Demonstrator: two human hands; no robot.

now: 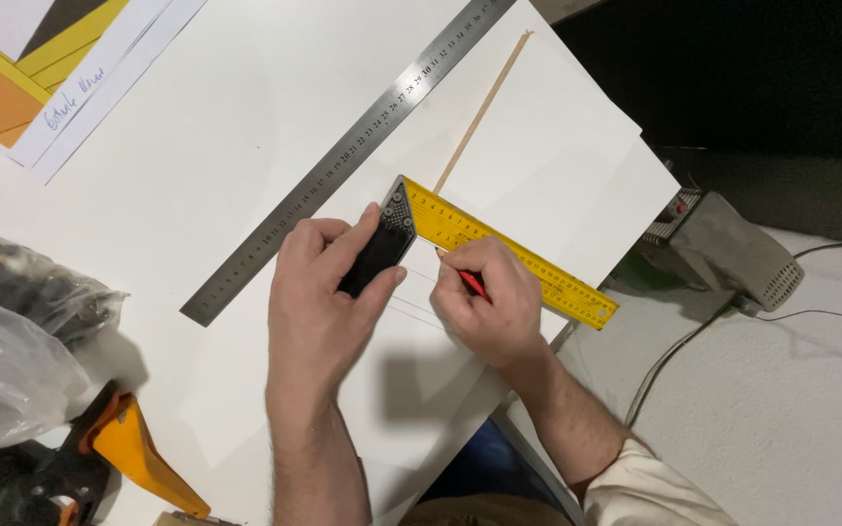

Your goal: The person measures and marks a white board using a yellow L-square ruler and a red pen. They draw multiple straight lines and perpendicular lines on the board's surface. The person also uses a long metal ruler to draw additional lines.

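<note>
My left hand presses down on the black handle of a try square that lies on a white sheet. The square's yellow blade runs out to the right across the sheet. My right hand grips a red pencil with its tip against the blade's near edge. Faint pencil lines show on the paper between my hands. A long steel ruler lies diagonally just beyond my left hand. A thin wooden strip lies on the sheet past the square.
A clear plastic bag with dark items sits at the left, with an orange and black tool below it. A coloured drawing lies top left. A grey device with cables rests on the floor at the right, past the table edge.
</note>
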